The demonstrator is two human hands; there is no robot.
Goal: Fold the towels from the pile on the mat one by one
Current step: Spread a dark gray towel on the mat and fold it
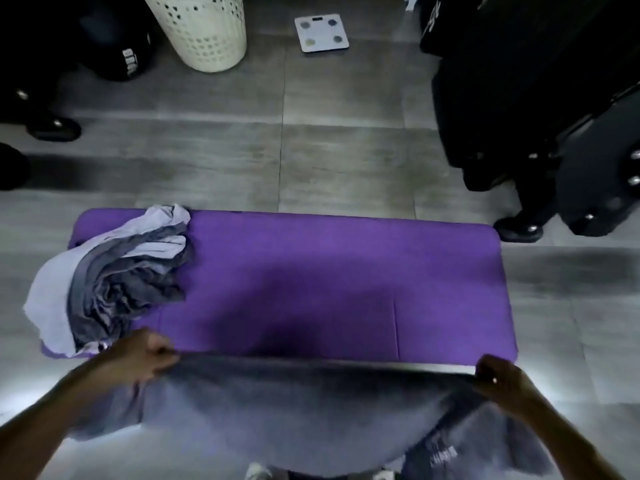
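Head | 2 hands, left (138,355), right (498,379), hold 1 towel (294,410) | 1 pile (114,278) | 1 mat (329,271)

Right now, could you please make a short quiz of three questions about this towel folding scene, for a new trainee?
1. True or false: the grey towel held by the left hand and right hand lies flat on the purple mat.
2. On which end of the mat is the towel pile? A) the person's left B) the person's right C) the middle
3. Fill in: the white item on the floor beyond the mat, beside the perforated laundry basket, is a bathroom ____.

Key: 1 false, it is held stretched at the near edge; 2 A; 3 scale.
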